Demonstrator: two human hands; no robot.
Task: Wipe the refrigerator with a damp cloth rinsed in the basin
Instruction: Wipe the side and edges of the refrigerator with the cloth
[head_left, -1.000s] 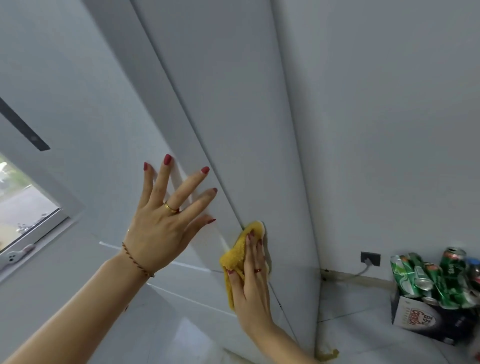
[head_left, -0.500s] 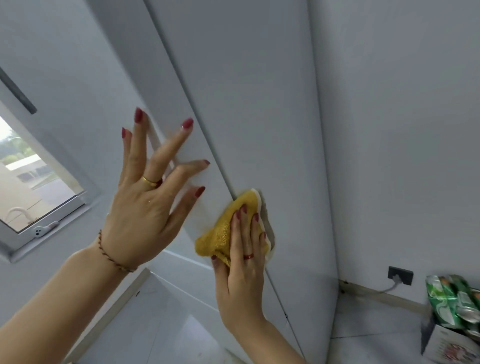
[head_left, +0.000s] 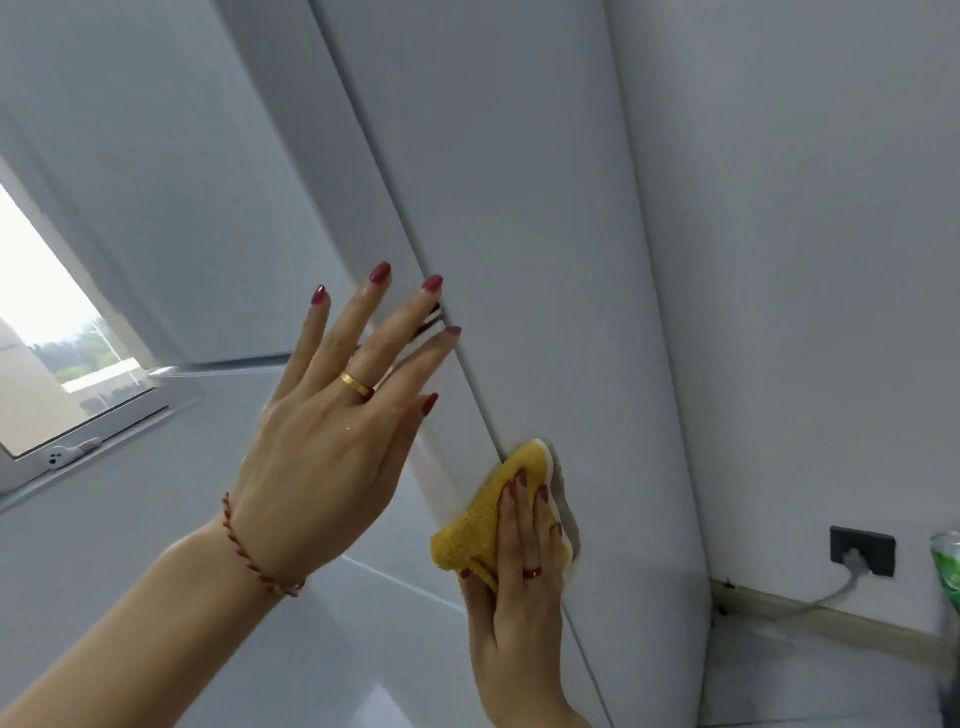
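Observation:
The pale grey refrigerator fills the middle of the view, its front edge running down from top centre. My right hand presses a folded yellow cloth flat against the fridge's side panel, low down beside the door seam. My left hand is spread, fingers apart, with its fingertips resting on the fridge door edge above and left of the cloth. It holds nothing. No basin is in view.
A window with a white latch is at the left. On the right wall sits a dark socket with a grey cable plugged in, above a skirting board. Green cans peek in at the right edge.
The view has swung to the right and closer. My left hand moved right, nearer the fridge edge. My right hand stays pressed on the cloth at the seam.

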